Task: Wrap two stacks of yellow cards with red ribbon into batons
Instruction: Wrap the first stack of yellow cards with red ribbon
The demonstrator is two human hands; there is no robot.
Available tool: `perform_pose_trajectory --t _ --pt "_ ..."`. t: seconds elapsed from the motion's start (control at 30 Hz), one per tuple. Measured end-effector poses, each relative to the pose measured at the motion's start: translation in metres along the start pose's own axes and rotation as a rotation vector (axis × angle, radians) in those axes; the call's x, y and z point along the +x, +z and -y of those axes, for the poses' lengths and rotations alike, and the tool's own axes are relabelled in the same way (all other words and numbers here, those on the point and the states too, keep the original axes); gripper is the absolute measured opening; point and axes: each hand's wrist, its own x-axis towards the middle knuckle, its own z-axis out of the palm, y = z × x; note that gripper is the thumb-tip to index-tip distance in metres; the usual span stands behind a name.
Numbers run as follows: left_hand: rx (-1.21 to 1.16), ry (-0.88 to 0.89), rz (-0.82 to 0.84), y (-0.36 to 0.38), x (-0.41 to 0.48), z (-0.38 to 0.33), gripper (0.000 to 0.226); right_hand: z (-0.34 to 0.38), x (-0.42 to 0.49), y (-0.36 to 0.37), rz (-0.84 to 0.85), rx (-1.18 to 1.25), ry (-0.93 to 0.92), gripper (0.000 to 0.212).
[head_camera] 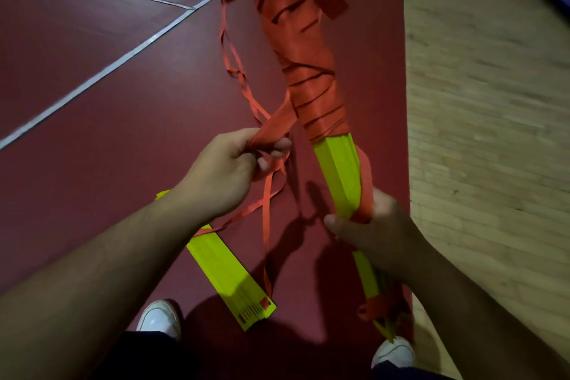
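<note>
Ribbon (274, 128) is pinched in L hand (228, 173), half-wrapped stack (339, 170) is gripped at right by R hand (376, 225), & 2nd stack (228, 274) is laid on floor (92, 86) near left.

on my feed the first stack of yellow cards (340, 176) is held up above the red mat (92, 95), long and narrow, its far end running out past the top of view. red ribbon (303, 71) covers its far half in uneven, overlapping turns. the near half is bare yellow, with a scrap of ribbon near the tip. the right hand (376, 231) grips the bare part. the left hand (234, 170) pinches the ribbon's free length just left of the wrap, and i see loose tails curling down to the mat. the second stack (228, 274) lies flat and unwrapped on the mat, well in from its right edge.
</note>
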Motion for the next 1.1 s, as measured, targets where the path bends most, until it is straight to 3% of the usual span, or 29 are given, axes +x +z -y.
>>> perform_pose_trajectory --t 0.07,0.23,0.33,0.47,0.63,0.73,0.83,0.93,1.0,1.1 --pt "0.014 0.000 0.010 0.008 -0.007 -0.004 0.061 -0.001 0.002 0.004 -0.088 -0.043 0.037 0.036" --pt "0.134 -0.028 0.031 0.015 -0.016 -0.008 0.022 -0.003 0.001 0.014 -0.187 -0.129 0.055 0.046" --pt "0.266 0.050 -0.027 0.021 -0.020 -0.008 0.032 -0.004 -0.001 0.025 -0.108 -0.143 0.072 0.039" --pt "0.161 -0.046 -0.155 0.026 -0.022 0.000 0.043 -0.004 -0.004 0.031 0.004 -0.161 0.001 0.038" --pt "-0.079 -0.163 -0.232 0.031 -0.024 0.000 0.035 0.005 -0.007 0.036 -0.111 -0.280 -0.057 0.054" --pt "-0.303 -0.153 -0.172 0.028 -0.023 -0.007 0.037 0.010 -0.003 0.022 0.082 -0.141 -0.069 0.053" --pt "-0.408 -0.079 -0.095 0.022 -0.021 -0.010 0.034 0.014 0.000 -0.001 0.424 0.288 0.055 0.047" --pt "-0.441 -0.055 -0.017 0.019 -0.022 -0.008 0.041 0.017 -0.005 0.000 0.601 0.349 0.128 0.050" --pt "-0.418 -0.044 0.024 0.017 -0.021 -0.008 0.038 0.019 -0.009 0.008 0.608 0.365 0.151 0.044" --pt "-0.282 -0.052 0.016 0.007 -0.014 -0.006 0.038 0.018 -0.007 0.015 0.395 0.189 0.076 0.028"
